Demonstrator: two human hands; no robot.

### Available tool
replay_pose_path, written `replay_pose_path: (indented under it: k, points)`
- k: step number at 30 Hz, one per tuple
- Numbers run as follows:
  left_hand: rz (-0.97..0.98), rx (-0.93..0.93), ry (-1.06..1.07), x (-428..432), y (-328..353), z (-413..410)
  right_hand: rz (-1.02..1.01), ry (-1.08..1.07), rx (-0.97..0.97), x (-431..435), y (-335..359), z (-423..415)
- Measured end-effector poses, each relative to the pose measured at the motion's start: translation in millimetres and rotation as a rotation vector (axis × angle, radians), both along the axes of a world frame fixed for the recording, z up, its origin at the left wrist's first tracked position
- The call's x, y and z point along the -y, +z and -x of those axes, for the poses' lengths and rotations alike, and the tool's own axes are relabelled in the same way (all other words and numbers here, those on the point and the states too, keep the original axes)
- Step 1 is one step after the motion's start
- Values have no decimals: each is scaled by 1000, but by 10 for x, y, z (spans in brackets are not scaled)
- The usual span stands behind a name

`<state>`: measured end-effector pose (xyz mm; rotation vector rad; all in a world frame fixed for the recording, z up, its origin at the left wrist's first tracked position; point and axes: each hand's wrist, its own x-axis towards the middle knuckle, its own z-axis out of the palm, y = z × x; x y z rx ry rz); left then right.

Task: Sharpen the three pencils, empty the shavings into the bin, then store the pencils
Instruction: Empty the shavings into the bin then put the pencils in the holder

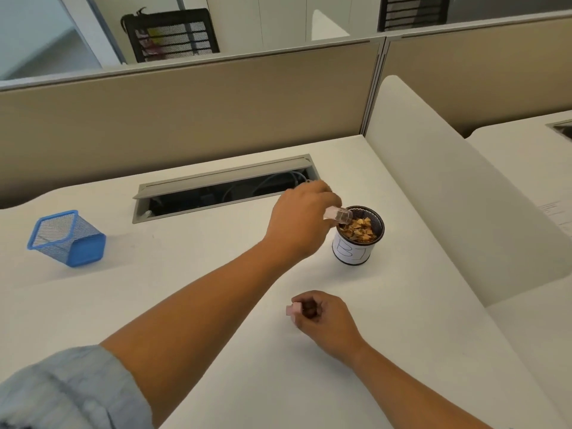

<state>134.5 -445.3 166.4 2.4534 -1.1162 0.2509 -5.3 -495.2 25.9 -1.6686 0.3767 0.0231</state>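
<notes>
Over the bin (353, 253), the left hand (301, 221) pinches the sharpener's clear shavings cup (339, 214), tilted so the shavings should drop inside. Nearer, the right hand (325, 317) rests on the bench (216, 305), curled round the pink sharpener body (292, 310). No pencils show.

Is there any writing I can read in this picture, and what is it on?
"BI": hand-drawn outline letters on the white label round the black mesh bin; any further letters curve out of view.
Sheet of paper at the right edge: printed lines too blurred to read.
No other text shows.
</notes>
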Motion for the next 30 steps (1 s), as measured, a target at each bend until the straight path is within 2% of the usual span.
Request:
replay_pose_path:
  k: [8,13,20,30]
  points:
    - [383,-487,285,-1476,-140,670,-63,-84,-4,-279,458,235]
    - [563,-617,401,-2358,-273,1274,-228,-86,46,-683,870,411]
    - [656,-575,413,-3204,-151,1777,-140,217,80,-1481,1349,612]
    - [690,-472,382,-4007,-21,1904,-21,337,139,-2303,1524,632]
